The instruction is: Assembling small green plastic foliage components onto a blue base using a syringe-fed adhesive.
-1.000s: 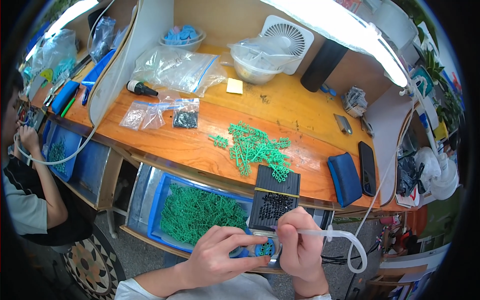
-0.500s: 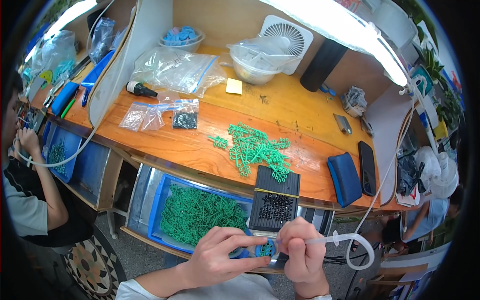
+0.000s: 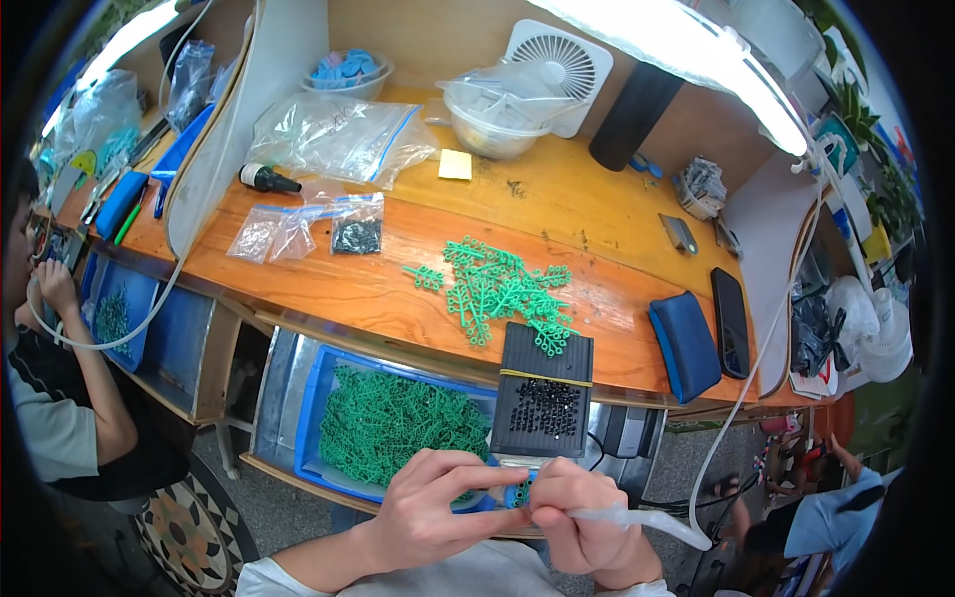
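Note:
My left hand (image 3: 438, 512) holds a small blue block (image 3: 516, 494) between thumb and fingers; green rings with dark centres show on its face. Closed fingers of my right hand (image 3: 585, 512) grip the end of a translucent white hose (image 3: 662, 520), right beside that block. The hose's tip is hidden behind my fingers. Just beyond my hands, a black ridged tray (image 3: 545, 438) with a yellow rubber band holds many small black stones (image 3: 547, 408). Green branch-shaped wax-like pieces (image 3: 502, 292) lie in a pile on the wooden bench (image 3: 607, 294) behind it.
A blue tray (image 3: 310, 418) of green pieces sits in the open drawer. Bags (image 3: 328, 139), a dark bottle (image 3: 269, 179), a bowl (image 3: 492, 134), a fan (image 3: 572, 70), a blue pouch (image 3: 684, 346) and a phone (image 3: 730, 323) stand on the bench. Another person (image 3: 70, 398) sits at left.
My right hand has turned and come closer to my left fingers, covering more of the blue block. The hose has swung lower, its loop opened out. The view has shifted slightly.

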### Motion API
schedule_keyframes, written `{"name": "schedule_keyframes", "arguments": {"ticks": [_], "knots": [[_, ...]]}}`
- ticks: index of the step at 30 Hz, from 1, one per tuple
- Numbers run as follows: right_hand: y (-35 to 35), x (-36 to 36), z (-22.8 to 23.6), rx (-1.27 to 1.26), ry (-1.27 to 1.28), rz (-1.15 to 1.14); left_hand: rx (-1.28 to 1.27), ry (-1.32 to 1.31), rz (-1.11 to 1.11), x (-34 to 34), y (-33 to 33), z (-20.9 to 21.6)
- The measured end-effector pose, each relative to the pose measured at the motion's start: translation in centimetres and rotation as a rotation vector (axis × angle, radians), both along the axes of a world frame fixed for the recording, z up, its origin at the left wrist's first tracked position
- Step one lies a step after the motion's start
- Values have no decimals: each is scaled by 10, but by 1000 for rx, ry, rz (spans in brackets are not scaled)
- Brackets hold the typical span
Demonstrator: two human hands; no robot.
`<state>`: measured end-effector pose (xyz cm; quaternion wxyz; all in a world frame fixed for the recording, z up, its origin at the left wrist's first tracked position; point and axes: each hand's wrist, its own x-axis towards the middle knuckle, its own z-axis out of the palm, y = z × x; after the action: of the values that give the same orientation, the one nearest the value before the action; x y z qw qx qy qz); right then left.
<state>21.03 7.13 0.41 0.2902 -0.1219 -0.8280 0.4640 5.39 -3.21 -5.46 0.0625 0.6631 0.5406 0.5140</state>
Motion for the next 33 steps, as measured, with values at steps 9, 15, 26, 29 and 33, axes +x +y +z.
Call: {"name": "schedule_keyframes", "arguments": {"ticks": [9,15,26,29,33], "knots": [[2,-3,10,116,-137,42,4,6,-12,-2,-1,0],[8,1,-6,36,36,-15,21,22,0,1,1,0],[26,5,-5,103,-43,-402,2,25,17,1,0,0],[26,6,-2,123,-60,-411,9,19,11,2,1,1],[25,2,3,136,-85,-396,-3,31,13,2,-1,4]]}}
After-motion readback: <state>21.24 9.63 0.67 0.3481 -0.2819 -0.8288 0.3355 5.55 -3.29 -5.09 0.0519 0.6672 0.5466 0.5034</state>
